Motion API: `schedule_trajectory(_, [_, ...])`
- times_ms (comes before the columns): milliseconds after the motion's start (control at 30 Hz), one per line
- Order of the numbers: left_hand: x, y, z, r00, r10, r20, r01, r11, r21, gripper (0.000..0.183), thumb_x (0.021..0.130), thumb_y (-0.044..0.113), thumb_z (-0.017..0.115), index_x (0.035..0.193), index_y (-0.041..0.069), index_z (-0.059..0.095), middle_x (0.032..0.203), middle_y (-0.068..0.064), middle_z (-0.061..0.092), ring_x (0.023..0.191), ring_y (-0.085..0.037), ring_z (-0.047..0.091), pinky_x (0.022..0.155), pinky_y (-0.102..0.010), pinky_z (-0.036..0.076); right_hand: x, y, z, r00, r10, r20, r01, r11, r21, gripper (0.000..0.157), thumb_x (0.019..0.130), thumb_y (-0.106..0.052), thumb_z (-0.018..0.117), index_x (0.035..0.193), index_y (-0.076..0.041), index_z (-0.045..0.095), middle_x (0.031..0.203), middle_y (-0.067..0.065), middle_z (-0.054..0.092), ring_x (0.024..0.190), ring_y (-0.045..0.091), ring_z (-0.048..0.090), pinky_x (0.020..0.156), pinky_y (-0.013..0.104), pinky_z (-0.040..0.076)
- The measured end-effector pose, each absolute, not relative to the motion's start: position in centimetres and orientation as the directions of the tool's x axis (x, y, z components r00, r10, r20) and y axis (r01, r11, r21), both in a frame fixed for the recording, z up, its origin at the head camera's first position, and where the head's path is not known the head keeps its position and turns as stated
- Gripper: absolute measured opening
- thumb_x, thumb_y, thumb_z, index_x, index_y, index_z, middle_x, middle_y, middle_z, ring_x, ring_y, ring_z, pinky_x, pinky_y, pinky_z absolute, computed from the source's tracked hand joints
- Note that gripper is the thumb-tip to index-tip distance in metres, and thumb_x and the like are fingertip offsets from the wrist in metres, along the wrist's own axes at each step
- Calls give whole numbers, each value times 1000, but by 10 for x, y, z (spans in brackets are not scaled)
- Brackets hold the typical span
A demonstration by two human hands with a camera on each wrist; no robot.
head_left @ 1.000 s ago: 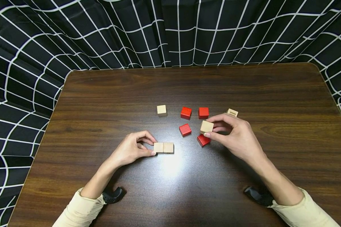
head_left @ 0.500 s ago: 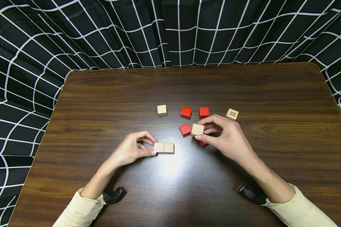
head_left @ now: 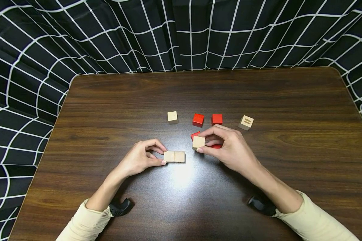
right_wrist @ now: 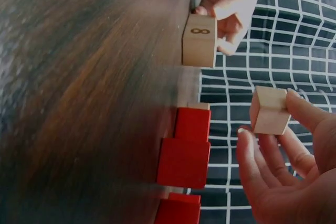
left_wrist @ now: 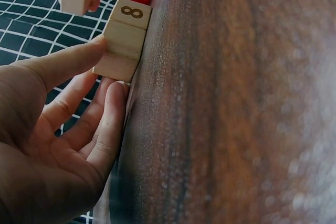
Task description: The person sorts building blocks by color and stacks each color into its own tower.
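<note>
My left hand (head_left: 142, 157) pinches the left one of two plain wooden cubes (head_left: 169, 156) between thumb and fingers. Its neighbour, the right cube (head_left: 179, 157), stands against it in a row on the table. In the left wrist view a figure 8 shows on a wooden face (left_wrist: 132, 13) of this row. Between thumb and fingertips, my right hand (head_left: 227, 144) holds another wooden cube (head_left: 198, 142), lifted off the table in the right wrist view. Beneath this hand, two red cubes (head_left: 194, 134) are partly hidden.
Farther back on the brown table (head_left: 123, 100) stand a wooden cube (head_left: 172, 117) and two red cubes (head_left: 198, 119). To the right lies a wooden cube with an equals sign (head_left: 246, 123). A black gridded cloth (head_left: 138, 36) hangs behind the table.
My right hand has carried its wooden cube leftward and slightly nearer, toward the row. The cube with the equals sign has come into full view. My left hand stays in place.
</note>
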State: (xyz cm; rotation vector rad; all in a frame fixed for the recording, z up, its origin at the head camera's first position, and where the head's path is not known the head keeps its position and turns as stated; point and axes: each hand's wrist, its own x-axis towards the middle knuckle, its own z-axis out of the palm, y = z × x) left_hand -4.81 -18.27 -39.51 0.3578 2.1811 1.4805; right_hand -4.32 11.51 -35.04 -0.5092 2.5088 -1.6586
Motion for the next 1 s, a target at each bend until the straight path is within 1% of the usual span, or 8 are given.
schedule_trajectory(167, [-48, -182, -395, -855, 465, -231, -41, 383, 923, 31, 76, -2, 83, 101, 8, 68, 97, -10, 71, 68, -19, 69, 63, -28, 59, -45, 112, -350, -931, -345, 118, -265, 419, -868, 33, 75, -15, 88, 104, -23, 75, 95, -13, 71, 79, 12, 67, 66, 27, 57])
schedule_trajectory(300, [-49, -182, -396, -857, 464, -224, -36, 380, 924, 31, 76, -1, 83, 101, 7, 68, 97, -11, 71, 68, -18, 69, 63, -27, 59, -47, 109, -351, -923, -357, 145, -297, 421, -857, 33, 75, -17, 88, 105, -23, 75, 93, -13, 70, 80, 15, 67, 63, 28, 54])
schedule_trajectory(500, [-50, -182, -397, -856, 469, -217, -35, 367, 930, 31, 76, 0, 84, 102, 5, 67, 97, -13, 70, 69, -19, 68, 63, -26, 58, -45, 102, -350, -933, -342, 114, -258, 411, -874, 33, 73, -16, 89, 103, -21, 75, 93, -13, 70, 80, 13, 67, 65, 24, 55])
schedule_trajectory(567, [-50, -183, -397, -857, 469, -214, -30, 369, 929, 31, 76, 0, 84, 102, 5, 67, 97, -13, 71, 70, -19, 68, 63, -26, 58, -44, 99, -350, -934, -341, 110, -255, 417, -872, 33, 73, -15, 90, 102, -20, 75, 92, -13, 69, 80, 13, 66, 67, 24, 55])
schedule_trajectory(667, [-49, -184, -396, -858, 469, -209, -19, 379, 925, 31, 75, 0, 84, 101, 5, 68, 97, -12, 71, 72, -18, 69, 62, -26, 58, -43, 95, -352, -930, -350, 114, -265, 422, -867, 32, 73, -16, 90, 102, -19, 75, 92, -13, 69, 81, 17, 67, 68, 28, 57])
schedule_trajectory(833, [-48, -185, -395, -854, 475, -210, -9, 390, 921, 30, 76, 2, 85, 101, 8, 68, 97, -9, 71, 73, -17, 69, 64, -26, 59, -40, 92, -354, -927, -355, 119, -272, 422, -865, 31, 74, -17, 89, 101, -21, 75, 91, -13, 69, 79, 17, 67, 69, 37, 58])
schedule_trajectory(1000, [-48, -184, -395, -855, 472, -214, -11, 396, 918, 31, 76, 2, 85, 101, 9, 68, 97, -9, 71, 73, -18, 69, 65, -28, 59, -41, 90, -355, -926, -359, 116, -275, 432, -859, 30, 75, -19, 88, 102, -22, 75, 94, -13, 70, 80, 13, 67, 70, 32, 58])
